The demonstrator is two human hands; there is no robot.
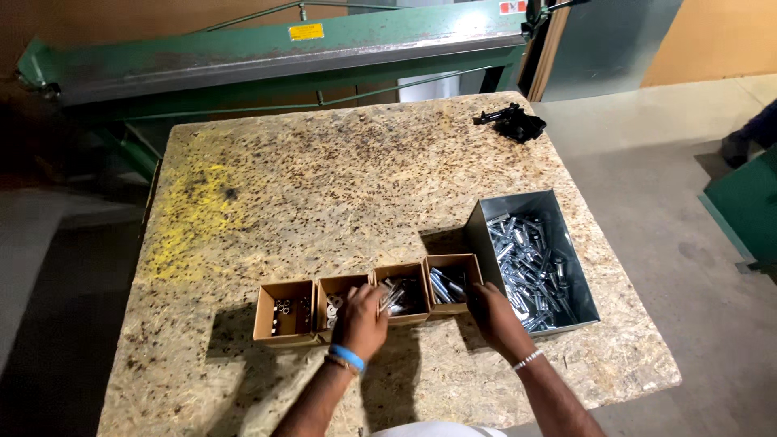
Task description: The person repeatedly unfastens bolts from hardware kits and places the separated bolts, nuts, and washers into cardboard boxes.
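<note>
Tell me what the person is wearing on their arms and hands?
Both arms are bare, with no sleeves or gloves. The left hand has a bright blue band at its wrist, with a thin tan one beside it. The right hand has a thin white beaded bracelet.

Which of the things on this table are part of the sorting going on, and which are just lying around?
In use:
left hand, holding small metal pieces
right hand
four small cardboard boxes
metal bin of shiny metal parts

Lying about:
black bundle at the table's far edge
green machine behind the table
</note>
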